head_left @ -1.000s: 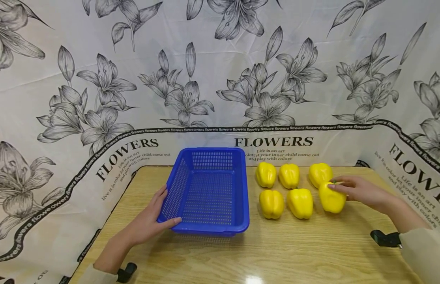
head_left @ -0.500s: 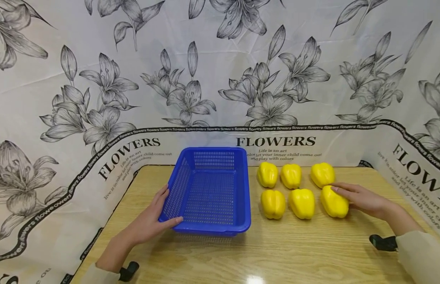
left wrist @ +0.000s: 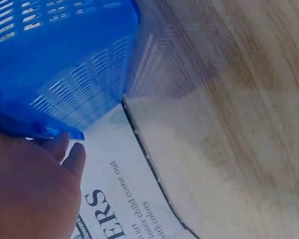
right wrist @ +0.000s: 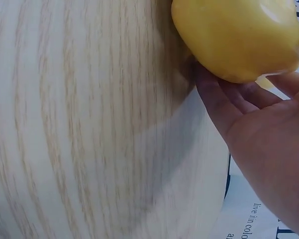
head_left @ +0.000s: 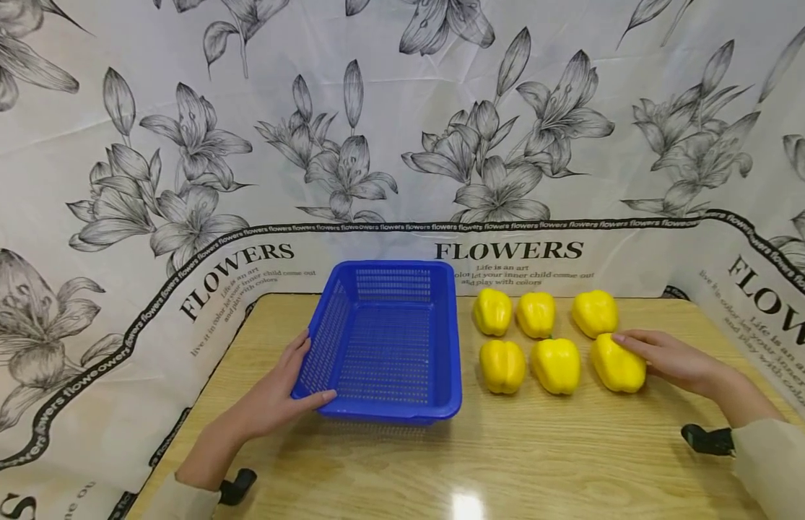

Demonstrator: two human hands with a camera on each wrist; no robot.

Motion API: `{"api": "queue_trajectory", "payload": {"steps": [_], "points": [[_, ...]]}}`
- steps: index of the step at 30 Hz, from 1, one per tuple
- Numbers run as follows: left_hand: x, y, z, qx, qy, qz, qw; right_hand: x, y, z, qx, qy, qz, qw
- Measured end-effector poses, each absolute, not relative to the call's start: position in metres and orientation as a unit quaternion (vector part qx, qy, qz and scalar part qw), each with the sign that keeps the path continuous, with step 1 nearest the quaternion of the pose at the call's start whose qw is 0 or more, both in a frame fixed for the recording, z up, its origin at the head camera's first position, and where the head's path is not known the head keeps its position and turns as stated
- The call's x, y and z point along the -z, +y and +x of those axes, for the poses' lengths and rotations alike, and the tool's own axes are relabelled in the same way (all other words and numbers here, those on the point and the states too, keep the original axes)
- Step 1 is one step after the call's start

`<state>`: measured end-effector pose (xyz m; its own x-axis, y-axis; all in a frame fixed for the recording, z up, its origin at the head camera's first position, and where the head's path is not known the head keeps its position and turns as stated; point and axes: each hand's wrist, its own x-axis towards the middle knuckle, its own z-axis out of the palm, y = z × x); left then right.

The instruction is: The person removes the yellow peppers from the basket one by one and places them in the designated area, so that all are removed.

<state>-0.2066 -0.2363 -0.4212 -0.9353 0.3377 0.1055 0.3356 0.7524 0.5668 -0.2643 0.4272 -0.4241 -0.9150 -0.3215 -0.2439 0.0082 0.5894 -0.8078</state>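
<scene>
In the head view a blue plastic basket (head_left: pixel 385 347) with slotted walls stands on the table, tipped slightly. My left hand (head_left: pixel 266 404) grips its near left corner, thumb over the front rim and fingers along the left side; the left wrist view shows those fingers (left wrist: pixel 74 159) at the rim. Toward the right, my right hand (head_left: pixel 681 365) holds a yellow bell pepper (head_left: pixel 618 365), the front-right one of two short rows. Seen from the right wrist, the fingers (right wrist: pixel 217 102) curl under and behind this pepper (right wrist: pixel 239 37), close to the tabletop.
Several more yellow bell peppers stand between basket and right hand, including a front one (head_left: pixel 556 366) and a back-right one (head_left: pixel 595 313). The wooden table (head_left: pixel 506 462) meets a flower-printed cloth (head_left: pixel 376 180) at the back and sides.
The right hand has brought its pepper down and slightly right, away from the back-right pepper, into the front row. The left hand keeps its hold on the basket. The head view has shifted slightly.
</scene>
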Motion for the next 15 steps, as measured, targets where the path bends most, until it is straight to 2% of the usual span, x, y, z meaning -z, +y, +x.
{"api": "queue_trajectory", "payload": {"steps": [9, 15], "points": [[0.413, -0.239, -0.206, -0.289, 0.942, 0.169, 0.032, 0.416, 0.434, -0.259, 0.389, 0.903, -0.104, 0.153], [0.398, -0.250, -0.212, -0.271, 0.945, 0.184, 0.006, 0.405, 0.437, -0.251, 0.366, 0.913, -0.105, 0.145]]}}
